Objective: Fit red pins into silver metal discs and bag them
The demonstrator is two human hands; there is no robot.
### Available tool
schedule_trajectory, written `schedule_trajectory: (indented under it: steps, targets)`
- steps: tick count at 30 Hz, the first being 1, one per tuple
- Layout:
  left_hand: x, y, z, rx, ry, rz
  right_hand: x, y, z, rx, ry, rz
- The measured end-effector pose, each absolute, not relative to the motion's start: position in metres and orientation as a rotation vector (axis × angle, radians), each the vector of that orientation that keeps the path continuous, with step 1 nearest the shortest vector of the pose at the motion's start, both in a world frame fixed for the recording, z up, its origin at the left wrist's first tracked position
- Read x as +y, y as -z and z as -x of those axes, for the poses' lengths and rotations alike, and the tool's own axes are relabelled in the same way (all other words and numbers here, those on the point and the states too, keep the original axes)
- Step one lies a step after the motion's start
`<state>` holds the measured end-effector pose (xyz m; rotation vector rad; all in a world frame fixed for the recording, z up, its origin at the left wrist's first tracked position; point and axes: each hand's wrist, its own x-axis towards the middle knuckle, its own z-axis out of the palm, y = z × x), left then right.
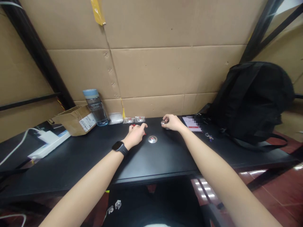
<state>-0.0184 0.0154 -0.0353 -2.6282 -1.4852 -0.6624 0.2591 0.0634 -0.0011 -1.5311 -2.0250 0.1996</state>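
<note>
The small round metal piece (pixel 163 122) is at the far middle of the black tabletop (pixel 78 157), pinched in your right hand (pixel 172 122). That grip is closed on it, with the fingertips curled round its rim. I cannot tell whether the piece touches the surface or sits just above it.

A little nearer to you, between your two hands, a round metal disc (pixel 152 139) with a red centre lies flat, and neither hand touches it. Your left hand (pixel 136 134) rests knuckles-up just left of that disc. Its fingers curl down over a red item (pixel 133 125) that peeks out at the fingertips. I cannot tell whether that grip actually clamps it. A black smartwatch (pixel 120 148) sits on your left wrist.

Beyond your left hand, along the foot of the cardboard wall (pixel 151 72), lie a clear bag (pixel 129 120) and a second clear bag (pixel 139 119), side by side, each with a similar disc inside. Left of them come a white packet (pixel 115 118), then a water bottle (pixel 96 108) with a pale blue lid standing upright. Next is an open cardboard box (pixel 74 119) with a label on its side. Further left, a white power strip (pixel 48 143) lies with a plug and cable in it.

To the right of your right hand lies a white card (pixel 192 124) with a red band, just beside a small key clip (pixel 209 136). A black backpack (pixel 251 101) slumps against the wall at the right end of the tabletop.
</note>
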Motion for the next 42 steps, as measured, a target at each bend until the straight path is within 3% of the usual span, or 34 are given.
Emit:
schedule_trajectory:
  steps: [4, 12, 21, 35, 42]
  targets:
    - [0.012, 0.036, 0.014, -1.48, 0.691, 2.61, 0.056, -0.001, -0.248, -2.002, -0.279, 1.433]
    - [-0.003, 0.015, 0.001, -1.538, 1.133, 2.53, 0.033, -0.004, -0.216, -1.934, -0.814, 0.862]
    - [-0.014, 0.001, -0.005, -1.505, 1.529, 2.57, 0.019, -0.005, -0.193, -1.848, -0.765, 0.666]
    - [-0.014, 0.001, -0.005, -1.414, 1.517, 2.538, 0.016, -0.007, -0.191, -1.866, -0.785, 0.599]
    - [-0.015, 0.0, -0.007, -1.45, 1.544, 2.526, 0.011, -0.013, -0.192, -1.918, -0.633, 0.645]
